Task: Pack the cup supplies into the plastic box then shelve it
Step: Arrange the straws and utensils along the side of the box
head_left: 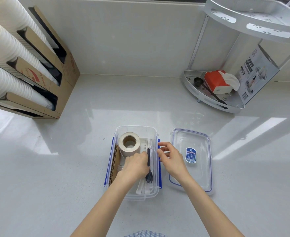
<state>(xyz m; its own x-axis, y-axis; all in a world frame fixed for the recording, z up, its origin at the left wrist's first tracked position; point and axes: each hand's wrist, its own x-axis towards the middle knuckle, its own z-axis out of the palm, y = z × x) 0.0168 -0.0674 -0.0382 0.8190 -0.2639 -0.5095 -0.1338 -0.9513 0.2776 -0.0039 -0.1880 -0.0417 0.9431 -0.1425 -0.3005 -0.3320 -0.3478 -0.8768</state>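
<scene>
Clear plastic box (137, 196), blue side clips, on the counter (72, 168), front centre. Contents: label roll (129, 142), corrugated card (114, 165), wrapped dark forks (149, 170), white strips. Left hand (136, 164) inside, fingers curled onto the forks. Right hand (170, 159) at the box's right rim, fingers apart. Lid (190, 159) flat just beside, to the right. Corner shelf rack (212, 98) at back right.
</scene>
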